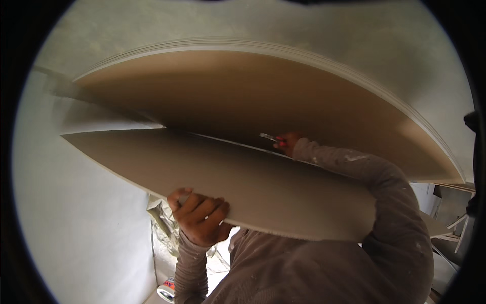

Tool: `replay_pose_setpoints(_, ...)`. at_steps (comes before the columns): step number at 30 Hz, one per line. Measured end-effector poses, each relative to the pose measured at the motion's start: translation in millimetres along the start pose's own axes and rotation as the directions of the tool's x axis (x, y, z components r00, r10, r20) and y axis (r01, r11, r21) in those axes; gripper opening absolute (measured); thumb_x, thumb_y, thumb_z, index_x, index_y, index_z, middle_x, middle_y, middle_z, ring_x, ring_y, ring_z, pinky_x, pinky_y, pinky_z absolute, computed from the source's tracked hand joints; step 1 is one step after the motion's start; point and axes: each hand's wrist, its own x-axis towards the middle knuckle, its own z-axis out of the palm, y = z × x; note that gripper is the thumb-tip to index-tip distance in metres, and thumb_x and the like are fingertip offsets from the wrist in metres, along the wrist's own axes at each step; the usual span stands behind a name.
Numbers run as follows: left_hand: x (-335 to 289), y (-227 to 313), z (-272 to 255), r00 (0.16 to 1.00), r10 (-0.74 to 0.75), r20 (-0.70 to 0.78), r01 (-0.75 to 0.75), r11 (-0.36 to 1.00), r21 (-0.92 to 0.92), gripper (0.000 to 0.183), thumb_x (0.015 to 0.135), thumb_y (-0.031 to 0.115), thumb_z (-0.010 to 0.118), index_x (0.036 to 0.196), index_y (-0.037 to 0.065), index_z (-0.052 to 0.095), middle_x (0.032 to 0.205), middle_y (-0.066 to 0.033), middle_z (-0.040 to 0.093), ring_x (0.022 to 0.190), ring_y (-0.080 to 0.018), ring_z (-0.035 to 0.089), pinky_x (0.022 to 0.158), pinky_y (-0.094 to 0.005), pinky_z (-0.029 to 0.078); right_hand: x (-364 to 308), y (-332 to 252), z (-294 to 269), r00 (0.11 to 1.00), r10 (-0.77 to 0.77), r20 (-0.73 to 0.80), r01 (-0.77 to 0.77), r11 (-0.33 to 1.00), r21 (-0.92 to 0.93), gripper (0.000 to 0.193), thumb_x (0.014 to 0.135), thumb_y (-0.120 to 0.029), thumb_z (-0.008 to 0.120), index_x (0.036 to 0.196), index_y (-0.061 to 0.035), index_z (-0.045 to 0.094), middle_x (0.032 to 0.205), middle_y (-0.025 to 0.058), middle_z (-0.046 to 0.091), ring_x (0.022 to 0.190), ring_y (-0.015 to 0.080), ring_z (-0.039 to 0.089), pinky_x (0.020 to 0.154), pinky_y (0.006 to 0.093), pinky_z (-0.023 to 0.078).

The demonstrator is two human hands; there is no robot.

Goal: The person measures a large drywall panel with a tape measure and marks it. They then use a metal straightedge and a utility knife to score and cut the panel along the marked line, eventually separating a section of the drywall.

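Note:
My left hand (201, 215) is closed around the lower edge of a grey-brown plasterboard panel (212, 172) that tilts out toward me. The fingers lie over its face. Farther up, my right hand (290, 145) grips a utility knife (268, 137) with a pale front end and a red part near the fingers. The knife is held by the seam where the tilted panel meets a larger brown board (243, 96) behind it. A thin pale line (233, 142) runs along that seam. Whether the blade touches the board is too small to tell.
Several pale board edges (263, 46) are layered along the top of the brown board. A white wall (91, 202) stands at the left. Below the panel are crumpled sheeting (163, 218) and a roll (166, 292). Wooden pieces (458, 223) lie at the far right.

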Motion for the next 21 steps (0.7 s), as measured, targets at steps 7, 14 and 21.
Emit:
replay_pose_setpoints(7, -11, 33, -3, 1.000, -0.021, -0.021, 0.022, 0.999, 0.030, 0.012, 0.063, 0.020, 0.073, 0.075, 0.021, 0.073, 0.075, 0.0087, 0.072, 0.068, -0.0087, 0.065, 0.105, -0.0462, 0.037, 30, -2, 68, 0.994, 0.105, 0.002, -0.104, 0.974, 0.199, 0.034, 0.095, -0.038, 0.071, 0.116, -0.0103, 0.072, 0.107, 0.0186, 0.074, 0.101, 0.0411, 0.071, 0.089, 0.0494, 0.055)
replay_pose_setpoints(14, -28, 20, -5, 0.996, -0.009, -0.085, 0.009, 1.000, -0.002, 0.012, 0.063, 0.024, 0.073, 0.073, 0.017, 0.075, 0.071, 0.0051, 0.072, 0.065, -0.0111, 0.064, 0.106, -0.0495, 0.034, 15, -56, 97, 0.975, -0.052, -0.215, 0.088, 0.983, 0.163, 0.023, 0.091, -0.028, 0.073, 0.105, -0.0098, 0.071, 0.095, 0.0194, 0.073, 0.090, 0.0431, 0.070, 0.080, 0.0492, 0.055)
replay_pose_setpoints(21, -32, 8, -24, 0.994, 0.026, -0.103, -0.037, 0.993, -0.108, 0.023, 0.058, 0.032, 0.077, 0.072, 0.017, 0.068, 0.068, 0.0070, 0.062, 0.063, -0.0107, 0.059, 0.102, -0.0479, 0.037, 0, -73, 140, 0.977, -0.103, -0.187, 0.120, 0.989, 0.085, 0.019, 0.095, -0.024, 0.070, 0.105, -0.0077, 0.071, 0.086, 0.0173, 0.072, 0.081, 0.0339, 0.072, 0.074, 0.0466, 0.056)
